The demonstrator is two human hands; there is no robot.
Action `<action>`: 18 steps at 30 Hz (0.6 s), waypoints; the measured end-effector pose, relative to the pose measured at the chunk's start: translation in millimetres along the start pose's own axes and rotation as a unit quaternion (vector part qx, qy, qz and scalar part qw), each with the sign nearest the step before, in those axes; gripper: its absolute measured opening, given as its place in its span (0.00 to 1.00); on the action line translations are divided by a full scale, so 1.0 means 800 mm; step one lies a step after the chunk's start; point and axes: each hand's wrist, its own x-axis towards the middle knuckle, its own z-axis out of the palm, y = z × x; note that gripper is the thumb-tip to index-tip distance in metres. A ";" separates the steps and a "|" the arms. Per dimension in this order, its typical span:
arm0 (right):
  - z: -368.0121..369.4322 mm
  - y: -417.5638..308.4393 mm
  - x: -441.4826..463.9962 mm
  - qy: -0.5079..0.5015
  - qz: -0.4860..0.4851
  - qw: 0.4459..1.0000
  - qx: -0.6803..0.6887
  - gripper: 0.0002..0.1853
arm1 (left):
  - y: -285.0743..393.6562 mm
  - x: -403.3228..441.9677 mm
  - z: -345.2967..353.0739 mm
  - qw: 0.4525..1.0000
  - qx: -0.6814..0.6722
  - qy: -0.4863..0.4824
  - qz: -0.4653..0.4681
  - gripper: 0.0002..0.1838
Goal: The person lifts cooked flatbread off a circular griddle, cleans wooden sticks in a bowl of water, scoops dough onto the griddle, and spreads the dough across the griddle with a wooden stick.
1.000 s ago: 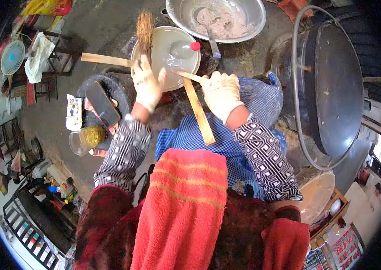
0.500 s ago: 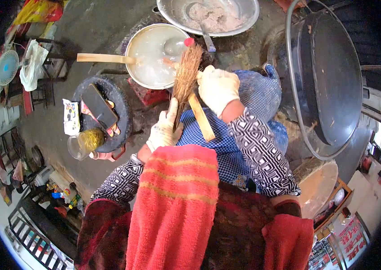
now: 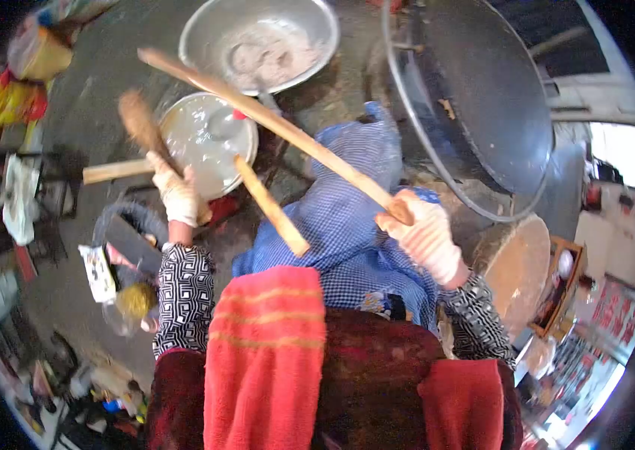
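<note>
My left hand (image 3: 176, 196), in a pale glove, is closed round the lower end of a straw brush (image 3: 139, 124), whose head is blurred. My gloved right hand (image 3: 424, 231) grips the near end of a long wooden stick (image 3: 280, 126). The stick slants up and left, above the rim of a metal basin (image 3: 321, 52) with pinkish paste. Between my hands stands a pot (image 3: 196, 139) of cloudy liquid with a red-topped thing in it. A flat wooden strip (image 3: 272, 208) leans out of the pot's near side, and another wooden handle (image 3: 116, 171) sticks out on its left.
A big round black griddle (image 3: 475, 97) with a metal hoop is at the right. Blue checked cloth (image 3: 332, 217) lies before me. On a dark round stool at the left are a phone (image 3: 133, 244) and a jar (image 3: 136, 301). A wooden-sided tub (image 3: 516, 274) sits at the lower right.
My left hand has lifted the brush away from near my right hand to the left. My right hand has moved right and nearer me, and the long stick now shows in full. The view has shifted.
</note>
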 end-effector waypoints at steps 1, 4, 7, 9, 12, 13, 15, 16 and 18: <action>0.008 0.006 0.002 -0.003 0.002 0.999 0.039 0.13 | 0.000 0.007 0.002 0.997 0.017 -0.013 -0.069 0.52; 0.039 0.014 0.040 0.026 0.014 0.990 0.139 0.11 | -0.019 0.019 0.036 0.977 0.161 -0.073 -0.118 0.52; 0.056 0.024 0.121 0.195 0.033 0.925 0.325 0.11 | 0.016 0.022 0.030 0.936 0.347 -0.027 -0.052 0.48; 0.045 0.026 0.183 0.294 0.002 0.906 0.305 0.13 | 0.031 0.032 0.024 0.958 0.280 0.057 0.023 0.41; 0.043 0.050 0.252 0.366 0.073 0.904 0.207 0.15 | 0.056 0.060 0.049 0.999 -0.032 0.011 0.006 0.33; 0.047 0.061 0.265 0.365 0.104 0.904 0.194 0.15 | 0.063 0.065 0.070 0.985 -0.166 -0.022 -0.034 0.30; 0.066 0.095 0.266 0.342 0.156 0.917 0.135 0.17 | 0.150 0.075 0.044 0.784 -0.499 -0.246 -0.276 0.25; 0.066 0.103 0.257 0.297 0.189 0.934 0.067 0.19 | 0.184 0.078 0.045 0.719 -0.571 -0.263 -0.297 0.22; 0.059 0.099 0.220 0.263 0.196 0.943 0.049 0.21 | 0.218 0.093 0.075 0.646 -0.625 -0.271 -0.346 0.16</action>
